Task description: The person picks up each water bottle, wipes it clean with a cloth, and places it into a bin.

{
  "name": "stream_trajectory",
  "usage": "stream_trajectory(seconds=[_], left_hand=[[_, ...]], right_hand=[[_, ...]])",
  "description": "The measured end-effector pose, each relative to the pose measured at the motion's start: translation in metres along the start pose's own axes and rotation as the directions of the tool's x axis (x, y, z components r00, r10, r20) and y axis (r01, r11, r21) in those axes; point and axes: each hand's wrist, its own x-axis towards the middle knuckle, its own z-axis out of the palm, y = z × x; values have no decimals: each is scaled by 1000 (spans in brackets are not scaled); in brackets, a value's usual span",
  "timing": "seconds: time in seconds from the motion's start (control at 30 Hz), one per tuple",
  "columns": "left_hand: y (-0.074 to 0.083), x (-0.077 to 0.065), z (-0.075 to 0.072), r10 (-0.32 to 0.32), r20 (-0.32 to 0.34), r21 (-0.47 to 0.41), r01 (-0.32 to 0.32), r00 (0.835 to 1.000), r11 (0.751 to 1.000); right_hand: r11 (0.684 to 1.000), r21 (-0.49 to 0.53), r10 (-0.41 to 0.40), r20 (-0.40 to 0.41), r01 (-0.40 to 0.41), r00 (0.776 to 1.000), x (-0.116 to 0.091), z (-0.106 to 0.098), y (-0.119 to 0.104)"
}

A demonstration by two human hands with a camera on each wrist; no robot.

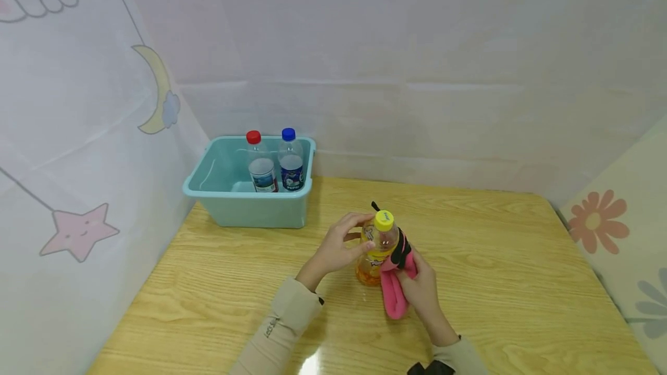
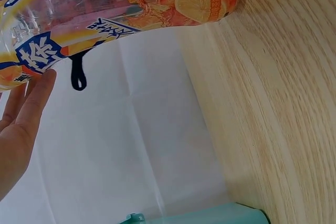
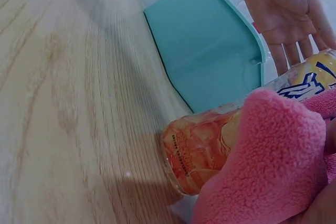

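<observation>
A clear plastic drink bottle (image 1: 368,275) with a yellow cap and an orange-and-yellow label stands upright on the table. My left hand (image 1: 337,247) holds its upper part from the left, thumb in front and fingers behind. In the left wrist view, the left fingers (image 2: 32,103) touch the label. On the bottle's right side, my right hand (image 1: 421,285) grips a folded pink fleece cloth (image 1: 393,297) with black parts, which lies against the bottle. A black loop (image 2: 79,74) sticks out behind the bottle. The cloth (image 3: 262,156) hides part of the label in the right wrist view.
A light teal plastic basin (image 1: 255,211) stands at the back left of the wooden table (image 1: 495,247). Inside it are a red-capped bottle (image 1: 262,169) and a blue-capped bottle (image 1: 290,161), both upright. Pale printed sheets (image 1: 365,62) hang behind and beside the table.
</observation>
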Motion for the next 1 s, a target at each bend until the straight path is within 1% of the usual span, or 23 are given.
stream_trajectory(seconds=[0.17,0.23,0.4,0.5,0.67,0.8,0.9,1.0], left_hand=[[0,0,0,-2,7,16,2,1000,1000],[1,0,-1,-5,13,21,5,1000,1000],[3,0,-1,-16,28,37,15,999,999],[4,0,-1,-15,36,51,13,999,999],[5,-2,-2,4,40,69,-7,999,998],[5,-5,-3,17,19,90,-19,1000,996],[5,-6,-4,27,0,104,-26,1000,994],[5,-8,-6,44,-13,115,-43,999,992]], right_hand=[[996,-51,73,69,-69,995,3,0,3],[993,-86,88,98,-80,991,5,0,6],[980,-188,95,155,-65,983,8,2,14],[976,-212,88,163,-52,983,8,3,17],[981,-194,47,159,-15,986,7,-1,17],[979,-201,8,149,22,989,6,-9,18],[966,-247,-42,146,78,988,5,-16,20],[941,-300,-118,138,155,983,4,-26,23]])
